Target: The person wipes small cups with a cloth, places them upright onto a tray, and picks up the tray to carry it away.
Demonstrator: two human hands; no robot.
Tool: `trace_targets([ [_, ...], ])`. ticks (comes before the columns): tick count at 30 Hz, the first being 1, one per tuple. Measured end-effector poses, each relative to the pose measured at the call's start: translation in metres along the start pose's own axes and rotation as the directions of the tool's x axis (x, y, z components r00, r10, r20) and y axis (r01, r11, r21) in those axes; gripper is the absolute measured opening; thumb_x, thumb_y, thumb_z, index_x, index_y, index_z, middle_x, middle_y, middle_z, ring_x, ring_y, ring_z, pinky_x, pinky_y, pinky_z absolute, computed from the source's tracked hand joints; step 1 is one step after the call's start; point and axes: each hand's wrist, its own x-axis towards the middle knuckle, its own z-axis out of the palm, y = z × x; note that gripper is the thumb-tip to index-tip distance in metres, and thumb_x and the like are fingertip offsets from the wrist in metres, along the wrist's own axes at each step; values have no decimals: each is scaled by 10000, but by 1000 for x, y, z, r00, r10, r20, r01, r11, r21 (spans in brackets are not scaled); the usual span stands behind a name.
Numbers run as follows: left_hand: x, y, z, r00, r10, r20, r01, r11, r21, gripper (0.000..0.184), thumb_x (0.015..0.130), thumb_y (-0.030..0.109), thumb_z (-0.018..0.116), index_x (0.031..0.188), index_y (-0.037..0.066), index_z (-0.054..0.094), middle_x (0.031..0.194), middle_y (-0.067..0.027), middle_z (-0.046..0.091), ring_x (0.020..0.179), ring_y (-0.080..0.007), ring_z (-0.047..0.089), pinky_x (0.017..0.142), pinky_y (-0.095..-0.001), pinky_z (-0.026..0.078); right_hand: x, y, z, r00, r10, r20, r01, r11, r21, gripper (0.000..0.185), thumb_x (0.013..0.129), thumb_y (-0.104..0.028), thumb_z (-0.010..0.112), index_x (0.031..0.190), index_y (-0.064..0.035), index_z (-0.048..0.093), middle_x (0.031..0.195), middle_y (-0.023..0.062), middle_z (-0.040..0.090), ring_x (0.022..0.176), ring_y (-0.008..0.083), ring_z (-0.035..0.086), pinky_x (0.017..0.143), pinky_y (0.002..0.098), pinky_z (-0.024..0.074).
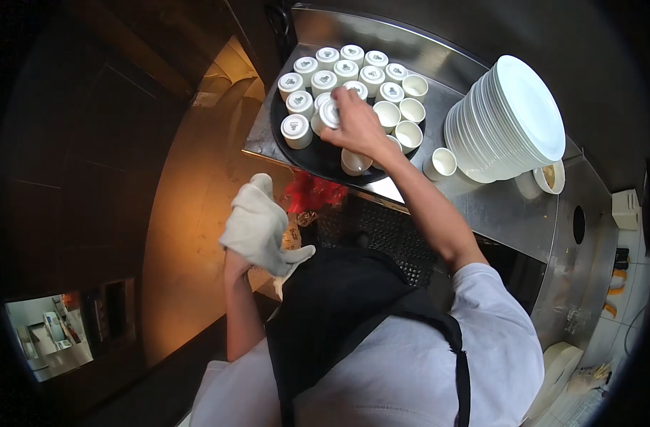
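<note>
My right hand (362, 127) is closed around an upside-down white cup (329, 114) at the left part of a round black tray (307, 158). Several white cups (295, 128) stand base-up on the tray, with dark marks on their bases. At the tray's right side several other cups (408, 134) stand mouth-up; my forearm partly hides some of them. A white cloth (254, 224) wraps my left hand (237, 262), held low in front of the counter. The cloth hides the fingers, and only the wrist side shows.
A tall stack of white plates (506, 117) leans on the steel counter (503, 203), right of the tray. One white cup (441, 164) stands between them. Behind the plates sits a small white bowl (550, 176) with something yellowish inside. Red material (314, 191) hangs below the counter edge.
</note>
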Motion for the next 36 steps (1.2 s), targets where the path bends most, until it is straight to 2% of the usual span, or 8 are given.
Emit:
trace_targets([
  [5, 19, -6, 29, 984, -153, 93, 167, 594, -787, 299, 919, 129, 626, 1185, 9, 562, 1122, -74, 617, 950, -116, 614, 756, -309, 523, -39, -30, -24, 991, 100, 84, -129, 845, 520, 594, 738, -367, 695, 1134, 34, 507, 1052, 264, 635, 974, 379, 639, 877, 425, 485],
  [13, 11, 7, 82, 878, 478, -13, -467, 865, 184, 476, 772, 83, 774, 1200, 23, 573, 1114, -61, 632, 974, -139, 626, 834, -280, 521, -97, -49, 22, 895, 218, 388, -426, 672, 605, 660, 937, -557, 441, 1107, 53, 625, 922, 267, 670, 947, 428, 633, 843, 434, 466],
  [20, 5, -2, 30, 970, 212, 120, -200, 974, -104, 522, 790, 85, 774, 1263, 23, 562, 1228, -101, 614, 1100, -179, 600, 947, -331, 487, -105, -37, 23, 793, 307, 526, -591, 180, 787, 647, 962, -588, 385, 961, 3, 649, 715, 105, 649, 480, 117, 580, 411, 231, 413],
  [23, -12, 42, 4, 958, 280, -68, -245, 915, 320, 577, 845, 157, 743, 1340, -5, 496, 1247, -103, 616, 1097, -200, 612, 948, -355, 496, -108, -28, 10, 821, 319, 474, -507, 26, 862, 633, 979, -565, 365, 1008, 15, 616, 674, 82, 649, 482, 124, 583, 407, 223, 430],
  [28, -25, 50, 3, 998, 45, -47, -63, 484, -873, 607, 940, 327, 614, 1406, -1, 403, 1379, -163, 507, 1212, -278, 548, 1040, -421, 454, -111, -37, -15, 911, 169, 375, -387, 37, 922, 595, 995, -519, 337, 1059, 14, 593, 758, 90, 657, 632, 123, 632, 490, 222, 464],
  [31, -19, 48, 19, 992, -92, -92, -14, 625, -780, 539, 941, 282, 618, 1369, 4, 443, 1315, -120, 544, 1200, -262, 549, 1039, -391, 441, -116, -53, -17, 920, 210, 330, -360, 125, 925, 560, 986, -514, 382, 1071, 10, 560, 812, 95, 627, 635, 127, 621, 494, 227, 461],
  [34, -1, 60, 28, 984, 177, -33, -170, 973, 158, 426, 929, 166, 624, 1301, -7, 507, 1230, -95, 584, 1130, -224, 572, 994, -349, 450, -119, -55, -8, 928, 189, 322, -361, 232, 903, 556, 974, -522, 418, 1069, 13, 538, 855, 101, 596, 625, 135, 602, 507, 238, 479],
  [36, -5, 66, 43, 965, 180, -190, -191, 981, -44, 381, 857, 47, 664, 1215, -24, 556, 1160, -97, 608, 1078, -211, 581, 955, -329, 453, -120, -54, -2, 914, 193, 358, -399, 251, 882, 582, 970, -539, 416, 1062, 23, 538, 849, 104, 599, 615, 149, 590, 521, 255, 495],
])
